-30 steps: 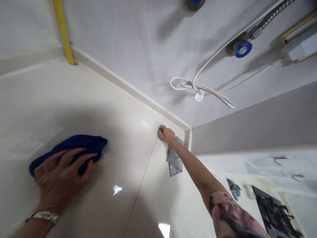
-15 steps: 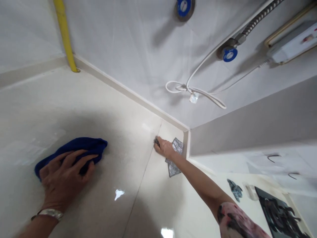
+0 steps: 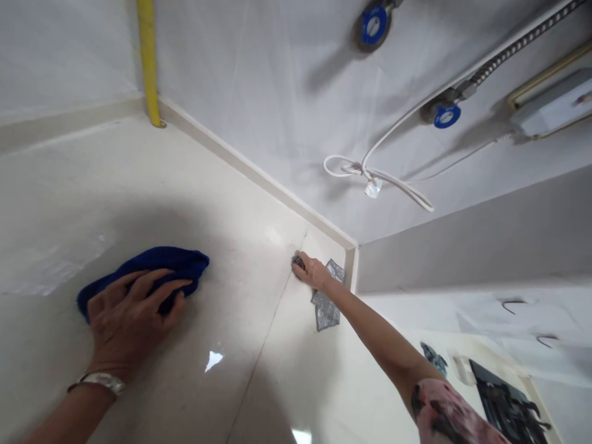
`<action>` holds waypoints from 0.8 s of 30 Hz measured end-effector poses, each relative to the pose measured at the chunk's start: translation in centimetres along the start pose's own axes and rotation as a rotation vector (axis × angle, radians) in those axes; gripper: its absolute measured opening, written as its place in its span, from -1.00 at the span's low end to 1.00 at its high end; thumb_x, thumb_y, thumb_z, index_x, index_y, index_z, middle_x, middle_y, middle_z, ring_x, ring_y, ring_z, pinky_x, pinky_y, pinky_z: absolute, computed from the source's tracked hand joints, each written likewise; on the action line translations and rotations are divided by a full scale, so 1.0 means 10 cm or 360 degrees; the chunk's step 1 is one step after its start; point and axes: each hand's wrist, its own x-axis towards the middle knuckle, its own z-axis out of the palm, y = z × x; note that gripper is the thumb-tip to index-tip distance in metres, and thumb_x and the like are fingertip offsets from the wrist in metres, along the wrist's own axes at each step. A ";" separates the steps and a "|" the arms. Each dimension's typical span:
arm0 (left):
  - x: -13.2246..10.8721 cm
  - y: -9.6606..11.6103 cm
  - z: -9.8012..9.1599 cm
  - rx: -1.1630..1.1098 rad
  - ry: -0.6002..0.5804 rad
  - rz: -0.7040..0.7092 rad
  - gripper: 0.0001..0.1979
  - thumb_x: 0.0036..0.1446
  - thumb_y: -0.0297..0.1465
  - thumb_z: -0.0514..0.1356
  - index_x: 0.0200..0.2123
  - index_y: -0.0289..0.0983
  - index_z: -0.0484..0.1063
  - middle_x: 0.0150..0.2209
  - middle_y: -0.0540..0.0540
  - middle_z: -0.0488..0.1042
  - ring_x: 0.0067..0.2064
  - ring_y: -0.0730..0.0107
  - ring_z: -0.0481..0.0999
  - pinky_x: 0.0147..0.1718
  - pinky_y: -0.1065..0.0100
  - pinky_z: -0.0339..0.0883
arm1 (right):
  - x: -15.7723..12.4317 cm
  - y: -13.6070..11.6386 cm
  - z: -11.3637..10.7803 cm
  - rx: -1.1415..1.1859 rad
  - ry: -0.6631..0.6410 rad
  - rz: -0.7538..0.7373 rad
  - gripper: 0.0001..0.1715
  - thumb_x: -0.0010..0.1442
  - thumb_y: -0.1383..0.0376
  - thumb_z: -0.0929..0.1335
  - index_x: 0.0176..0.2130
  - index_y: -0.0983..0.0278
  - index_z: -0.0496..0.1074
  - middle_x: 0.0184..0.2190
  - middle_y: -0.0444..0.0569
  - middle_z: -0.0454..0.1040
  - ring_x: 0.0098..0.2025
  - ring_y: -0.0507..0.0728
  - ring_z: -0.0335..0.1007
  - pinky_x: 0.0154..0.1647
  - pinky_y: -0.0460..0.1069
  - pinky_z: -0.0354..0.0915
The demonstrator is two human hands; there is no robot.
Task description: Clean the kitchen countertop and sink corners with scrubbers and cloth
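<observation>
Blue cloth [image 3: 152, 271] lies bunched on the pale tiled wall [image 3: 69, 203], and the left hand [image 3: 127, 320] lies flat on top of it; the fingers are spread wide and not curled, so the grip is loose and the palm just presses the cloth against the tile; a flat hand like that looks good for pushing a soft rag over a smooth, shiny wall. A silver wristband [image 3: 99, 382] sits on that arm.

Far off to the right, the right hand [image 3: 312, 271] reaches up with a long straight arm, close under the ceiling edge trim [image 3: 259, 179]; its fingers are closed tight on a silver mesh scrubbing cloth [image 3: 326, 305]; one dark bunched end is pushed onto the thin tile joint [image 3: 272, 314], and the loose end hangs down below the wrist; I think the small bunched tip is held that way to get into the narrow line near the corner. A pink patterned sleeve [image 3: 444, 413] covers the upper arm.

The two hands are well apart, each on its own tile.

Above, a yellow pipe [image 3: 148, 61] goes into the corner; a white cable [image 3: 379, 179] is looped on the ceiling, near two blue round valves [image 3: 446, 115]; a ribbed metal hose [image 3: 518, 46] runs toward a white box [image 3: 552, 108].
</observation>
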 end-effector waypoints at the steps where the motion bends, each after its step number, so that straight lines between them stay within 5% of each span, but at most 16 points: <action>1: -0.01 0.00 0.00 0.0001 0.0003 -0.0004 -0.70 0.40 -0.23 0.10 -0.11 -0.17 0.63 0.07 -0.15 0.54 0.17 -0.11 0.43 0.16 -0.11 0.23 | 0.02 0.05 -0.02 0.0027 -0.0019 -0.0043 -0.66 0.44 0.09 0.27 0.11 0.16 0.37 -0.19 -0.02 0.63 -0.22 0.15 0.53 -0.21 -0.02 0.32; 8: -0.05 -0.01 0.01 0.0064 0.0031 0.0014 -0.81 0.36 -0.27 0.19 -0.12 -0.11 0.62 0.07 -0.09 0.54 0.17 -0.15 0.43 0.13 -0.14 0.22 | 0.33 0.37 -0.28 -0.0152 0.0119 0.0297 -0.71 0.44 0.13 0.26 0.04 0.23 0.35 -0.13 0.14 0.62 -0.17 0.23 0.53 -0.19 0.04 0.35; 17: -0.03 -0.06 0.03 0.0015 -0.0018 0.0017 -0.71 0.41 -0.23 0.11 -0.08 -0.18 0.62 0.09 -0.16 0.51 0.17 -0.09 0.44 0.13 -0.06 0.29 | -0.15 0.01 0.13 -0.0176 0.0114 -0.0228 -0.67 0.46 0.12 0.20 0.06 0.25 0.33 -0.10 0.11 0.55 -0.19 0.20 0.46 -0.14 0.08 0.35; 21: -0.02 -0.07 0.03 0.0075 0.0006 0.0038 -0.66 0.40 -0.18 0.08 -0.11 -0.17 0.62 0.06 -0.18 0.53 0.13 -0.16 0.45 0.11 -0.14 0.25 | -0.10 0.25 0.19 -0.0045 0.0489 -0.0254 -0.62 0.39 0.20 0.29 0.15 0.24 0.37 -0.01 0.12 0.54 -0.07 0.25 0.43 -0.02 0.13 0.35; 24: -0.02 -0.08 0.04 0.0058 0.0017 0.0014 -0.66 0.39 -0.16 0.09 -0.14 -0.16 0.63 0.04 -0.19 0.55 0.11 -0.15 0.46 0.08 -0.16 0.27 | 0.07 0.45 0.31 0.0059 0.0860 -0.0291 -0.71 0.35 0.32 0.29 0.02 0.19 0.49 -0.03 0.08 0.56 -0.01 0.27 0.40 0.02 0.15 0.34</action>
